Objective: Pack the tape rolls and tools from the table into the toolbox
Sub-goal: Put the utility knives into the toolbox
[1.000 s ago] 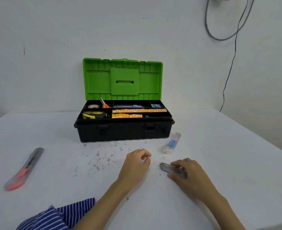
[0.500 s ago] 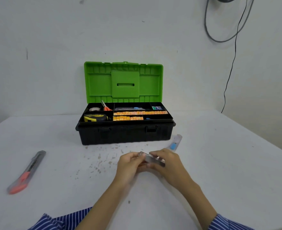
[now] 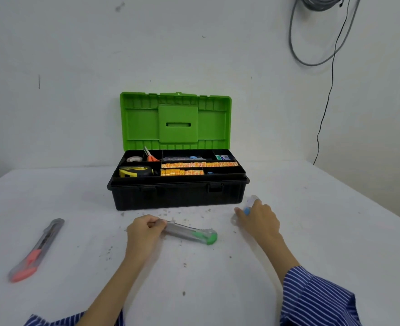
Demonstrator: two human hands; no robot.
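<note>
Nearest, two blue-and-white striped sleeves (image 3: 316, 300) at the bottom edge, with bare arms reaching forward over the white surface (image 3: 335, 231). Far out on the left, well apart from both hands, a grey cutter with a pink end (image 3: 35, 251) lying flat on the surface. In the middle, the left hand (image 3: 145, 234) with fingers curled round the grey end of a clear cutter with a green tip (image 3: 189, 234), the green tip pointing to the right and resting on or just above the surface; cannot tell which. To the right and a little farther, the right hand (image 3: 259, 220) laid over a small clear cutter with a blue slider (image 3: 249, 205), fingers bent around it, its clear end poking out past the fingers toward the box. Small dark specks scattered on the surface between the hands and the box. Behind the hands, the black toolbox (image 3: 177, 196) standing open, its green lid (image 3: 175, 121) upright against the white wall. Inside the top tray: a yellow and black tape measure (image 3: 135, 171) at front left, a small roll of tape (image 3: 134, 158) behind it, orange-handled scissors (image 3: 150, 156) beside the roll, two rows of little orange boxes (image 3: 194, 168) in the middle, and a grey and blue tool (image 3: 185, 158) behind them. Farthest, on the wall at upper right, a coil of grey cable (image 3: 316, 31) hanging with a thin black wire running down.
</note>
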